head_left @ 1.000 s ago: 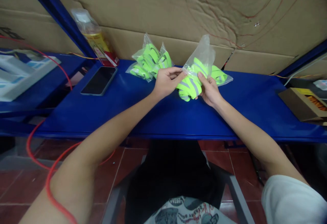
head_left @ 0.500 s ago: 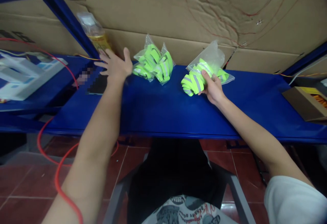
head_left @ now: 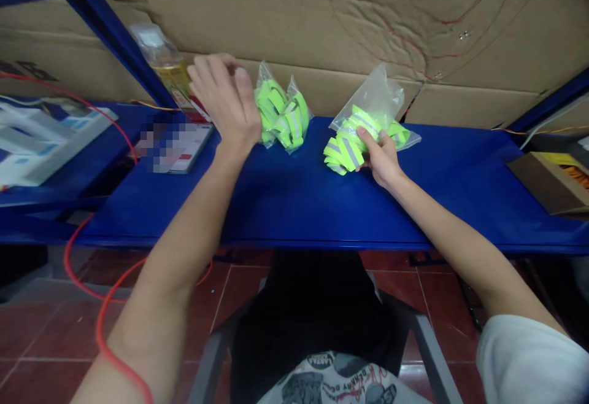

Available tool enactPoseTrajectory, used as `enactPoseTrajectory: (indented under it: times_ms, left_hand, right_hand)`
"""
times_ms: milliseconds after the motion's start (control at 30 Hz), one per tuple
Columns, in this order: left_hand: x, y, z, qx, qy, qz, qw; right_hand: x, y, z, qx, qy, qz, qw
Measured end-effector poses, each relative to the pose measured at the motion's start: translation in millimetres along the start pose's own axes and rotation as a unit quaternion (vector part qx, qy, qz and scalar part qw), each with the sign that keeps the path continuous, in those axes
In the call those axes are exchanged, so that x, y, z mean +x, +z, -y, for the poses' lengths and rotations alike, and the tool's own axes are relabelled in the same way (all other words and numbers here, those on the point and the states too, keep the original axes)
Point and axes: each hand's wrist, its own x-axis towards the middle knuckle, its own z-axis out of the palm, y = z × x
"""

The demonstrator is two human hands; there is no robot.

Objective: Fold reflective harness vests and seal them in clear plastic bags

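Note:
My right hand (head_left: pixel 384 157) grips a bundle of neon-yellow reflective straps (head_left: pixel 346 151), thumb on top and fingers underneath. Behind it a clear plastic bag (head_left: pixel 375 94) stands up from the table, with more yellow strap showing to the right; whether the gripped bundle is inside the bag I cannot tell. My left hand (head_left: pixel 227 100) is raised over the table, thumb apart from the fingers, with nothing visible in it. Just right of that hand lie bagged reflective straps (head_left: pixel 288 118), partly covered by it. A phone-like device (head_left: pixel 191 149) with a lit screen rests below the left hand.
A plastic bottle (head_left: pixel 163 63) with a yellow label stands at the back left. White plastic parts (head_left: pixel 50 140) lie further left. An open cardboard box (head_left: pixel 550 183) sits at the right end of the blue table (head_left: pixel 294 207). A red hose (head_left: pixel 103 324) loops past my left arm.
My left hand has moved right and turned, its spread fingers drawing together, so it now covers part of the left bags. The device's screen has lit up. My right hand keeps its hold.

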Motion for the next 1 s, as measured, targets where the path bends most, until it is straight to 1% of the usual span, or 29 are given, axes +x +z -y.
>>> enactPoseTrajectory:
  times_ms: [67,100,167,200,233,300,367,433,533,600,700,767,867,933,1000]
  left_hand:
    - [-4.4,8.3,-15.3,0.026,0.08,0.005,0.996]
    - [-8.4,14.3,-23.6,0.024,0.111,0.043,0.993]
    - [-19.8,29.1,-41.2,-0.03,0.129,0.155,0.979]
    - [-26.9,37.0,-50.1,-0.07,0.099,0.195,0.973]
    - [-34.2,44.7,-58.5,-0.115,0.051,0.216,0.968]
    - [-47.8,57.8,-72.1,-0.194,-0.03,0.232,0.953]
    - [-57.3,66.2,-79.3,-0.229,-0.086,0.248,0.937]
    - [-61.3,70.3,-80.1,-0.242,-0.12,0.259,0.927]
    - [-60.6,71.7,-73.7,-0.25,-0.147,0.256,0.922]
    - [-59.1,71.8,-68.2,-0.257,-0.162,0.262,0.916]
    - [-58.9,72.6,-61.7,-0.256,-0.16,0.28,0.911]
    - [-60.1,73.5,-58.6,-0.252,-0.151,0.29,0.911]
    - [-61.7,73.9,-56.0,-0.258,-0.15,0.308,0.903]
    - [-61.7,72.8,-55.5,-0.259,-0.15,0.319,0.899]
    - [-61.2,71.6,-55.1,-0.257,-0.148,0.329,0.897]
  right_hand:
    - [-0.9,-1.1,2.7,-0.03,-0.047,-0.013,0.998]
    - [-1.0,-2.4,4.2,-0.049,-0.083,-0.02,0.995]
    - [-0.8,-6.4,7.1,-0.093,-0.17,-0.026,0.981]
    - [-0.5,-8.9,8.4,-0.116,-0.209,-0.021,0.971]
    - [0.0,-11.4,9.3,-0.135,-0.239,-0.011,0.961]
    - [1.0,-15.7,10.3,-0.159,-0.265,0.016,0.951]
    - [1.5,-18.0,10.3,-0.163,-0.257,0.038,0.952]
    - [1.0,-17.7,9.6,-0.158,-0.239,0.062,0.956]
    - [-1.6,-13.8,9.0,-0.145,-0.219,0.102,0.96]
    - [-3.9,-10.8,10.0,-0.133,-0.199,0.114,0.964]
    - [-6.4,-9.9,14.0,-0.108,-0.165,0.138,0.97]
    - [-6.4,-12.8,16.9,-0.088,-0.139,0.179,0.97]
    - [-3.3,-19.9,17.4,-0.068,-0.1,0.248,0.961]
    - [0.4,-23.8,13.6,-0.065,-0.094,0.262,0.958]
    - [3.7,-25.3,7.2,-0.065,-0.109,0.257,0.958]
